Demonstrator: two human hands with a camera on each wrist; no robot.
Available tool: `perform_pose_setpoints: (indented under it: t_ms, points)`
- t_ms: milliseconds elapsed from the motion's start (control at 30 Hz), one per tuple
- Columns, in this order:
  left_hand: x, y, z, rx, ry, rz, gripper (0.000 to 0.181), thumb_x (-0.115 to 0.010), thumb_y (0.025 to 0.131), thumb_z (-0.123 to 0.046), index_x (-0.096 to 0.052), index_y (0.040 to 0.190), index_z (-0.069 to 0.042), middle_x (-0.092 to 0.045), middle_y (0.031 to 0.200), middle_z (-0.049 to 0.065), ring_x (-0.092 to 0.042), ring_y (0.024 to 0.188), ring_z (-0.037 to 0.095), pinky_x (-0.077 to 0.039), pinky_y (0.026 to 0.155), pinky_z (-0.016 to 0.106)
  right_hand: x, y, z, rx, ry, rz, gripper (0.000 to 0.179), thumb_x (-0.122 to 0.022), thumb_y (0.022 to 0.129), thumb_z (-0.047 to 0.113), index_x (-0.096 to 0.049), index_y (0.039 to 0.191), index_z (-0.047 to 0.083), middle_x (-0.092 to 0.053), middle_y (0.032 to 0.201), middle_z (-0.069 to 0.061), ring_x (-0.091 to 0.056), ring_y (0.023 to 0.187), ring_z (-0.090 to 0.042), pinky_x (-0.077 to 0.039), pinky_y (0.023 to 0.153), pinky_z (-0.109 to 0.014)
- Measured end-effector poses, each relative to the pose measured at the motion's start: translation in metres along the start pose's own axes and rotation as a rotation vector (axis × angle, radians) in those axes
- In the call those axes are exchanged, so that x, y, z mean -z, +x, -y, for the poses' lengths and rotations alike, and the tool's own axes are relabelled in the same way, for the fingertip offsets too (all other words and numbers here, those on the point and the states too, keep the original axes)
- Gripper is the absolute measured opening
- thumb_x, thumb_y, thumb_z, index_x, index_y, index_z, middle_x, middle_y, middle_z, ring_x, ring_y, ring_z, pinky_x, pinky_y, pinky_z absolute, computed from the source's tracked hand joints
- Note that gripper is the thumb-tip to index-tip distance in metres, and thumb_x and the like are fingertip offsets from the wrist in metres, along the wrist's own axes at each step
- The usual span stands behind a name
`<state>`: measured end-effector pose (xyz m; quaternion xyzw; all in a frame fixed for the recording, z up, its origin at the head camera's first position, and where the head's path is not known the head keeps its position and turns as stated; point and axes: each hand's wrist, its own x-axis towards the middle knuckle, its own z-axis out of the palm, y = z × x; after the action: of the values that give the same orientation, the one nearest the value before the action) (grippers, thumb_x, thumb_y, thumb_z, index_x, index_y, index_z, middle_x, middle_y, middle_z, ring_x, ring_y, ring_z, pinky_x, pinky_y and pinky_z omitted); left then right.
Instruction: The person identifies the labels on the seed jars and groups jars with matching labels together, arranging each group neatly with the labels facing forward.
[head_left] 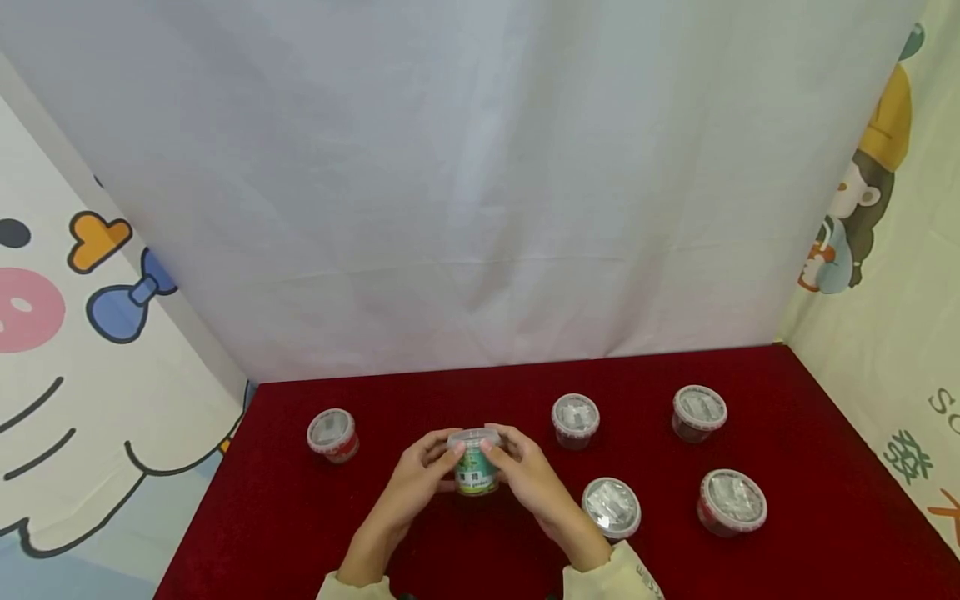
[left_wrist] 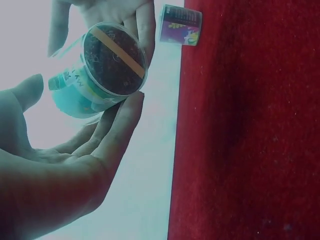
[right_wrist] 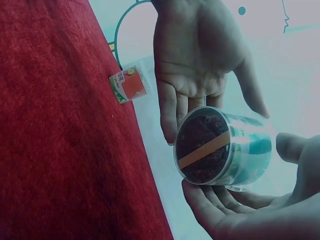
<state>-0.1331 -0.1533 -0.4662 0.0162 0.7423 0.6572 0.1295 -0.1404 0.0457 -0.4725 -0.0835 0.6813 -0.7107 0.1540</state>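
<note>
A small clear plastic tub (head_left: pixel 476 473) with a lid and a teal label showing plants and printed characters is held upright above the red cloth, near the middle in the head view. My left hand (head_left: pixel 414 477) grips its left side and my right hand (head_left: pixel 531 478) its right side, thumbs at the front. In the left wrist view the underside of the tub (left_wrist: pixel 114 60) shows dark, soil-like filling and a flat tan strip. The right wrist view shows the same filling through the tub's base (right_wrist: pixel 204 145). The fingers behind the tub are partly hidden in the head view.
A lidded tub with a red label (head_left: pixel 333 435) stands at the left. Several more lidded tubs stand at the right, among them a back one (head_left: pixel 575 420) and a near one (head_left: pixel 611 507). Red cloth (head_left: pixel 262 517) covers the table; a white curtain (head_left: pixel 450 208) hangs behind.
</note>
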Motion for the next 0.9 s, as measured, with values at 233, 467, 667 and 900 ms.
perform_pose_setpoints:
  t_ms: [233, 467, 667, 900]
  points:
    - [0.005, -0.001, 0.001, -0.026, -0.021, -0.015, 0.053, -0.065, 0.108, -0.028, -0.052, 0.149, 0.003, -0.062, 0.139, 0.023, -0.069, 0.116, 0.026, -0.061, 0.093, 0.042, -0.002, 0.004, -0.001, -0.001, -0.02, 0.029, 0.058, -0.055, 0.112, 0.026, -0.039, 0.156, -0.008, -0.055, 0.149, -0.028, -0.058, 0.134, -0.036, -0.057, 0.1, -0.042]
    - [0.015, 0.0, 0.001, -0.021, -0.003, -0.054, 0.051, -0.065, 0.107, -0.024, -0.052, 0.149, 0.002, -0.063, 0.136, 0.023, -0.069, 0.111, 0.024, -0.061, 0.091, 0.04, -0.009, 0.009, 0.002, 0.022, -0.045, 0.074, 0.057, -0.055, 0.113, 0.024, -0.039, 0.156, -0.01, -0.052, 0.151, -0.031, -0.056, 0.137, -0.041, -0.056, 0.103, -0.046]
    - [0.026, 0.002, 0.003, -0.026, 0.025, -0.108, 0.049, -0.068, 0.106, -0.023, -0.056, 0.148, -0.001, -0.066, 0.133, 0.019, -0.069, 0.112, 0.024, -0.061, 0.092, 0.041, -0.016, 0.021, 0.001, 0.032, -0.079, 0.097, 0.058, -0.055, 0.113, 0.026, -0.04, 0.157, -0.007, -0.052, 0.153, -0.029, -0.054, 0.139, -0.043, -0.053, 0.107, -0.051]
    - [0.035, 0.005, 0.01, -0.041, 0.094, -0.174, 0.05, -0.07, 0.105, -0.022, -0.056, 0.149, -0.003, -0.065, 0.139, 0.019, -0.065, 0.121, 0.03, -0.058, 0.098, 0.047, -0.023, 0.039, -0.004, 0.045, -0.113, 0.128, 0.057, -0.055, 0.112, 0.023, -0.038, 0.159, -0.005, -0.05, 0.155, -0.029, -0.049, 0.143, -0.045, -0.046, 0.114, -0.058]
